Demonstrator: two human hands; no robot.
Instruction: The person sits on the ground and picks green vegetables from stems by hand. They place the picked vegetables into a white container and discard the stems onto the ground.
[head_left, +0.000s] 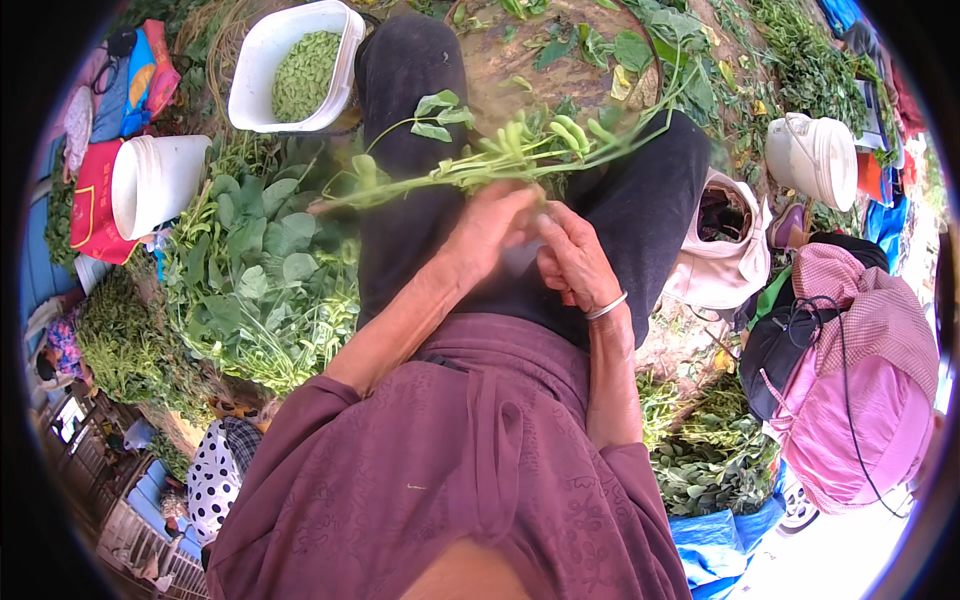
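Note:
A green soybean stalk (465, 171) with several plump pods (574, 135) and a few leaves lies across my lap, between my knees. My left hand (499, 221) is closed round the lower side of the stalk, its fingertips partly hidden and blurred. Right beside it, the thumb and fingers of my right hand (574, 251) are pinched together near a pod or stem end; what they hold is too blurred to tell. A metal bangle (606, 306) circles my right wrist. Beyond my left knee stands a white plastic bucket (244, 82) partly filled with loose green pods (304, 75).
Leafy cut soybean plants (255, 255) are heaped at my left. Ahead lies a round brown surface (502, 67) strewn with leaves. White buckets (169, 176) (814, 157) stand or lie on both sides. A pale hat (720, 270) is by my right knee; a person in pink (862, 397) bends nearby.

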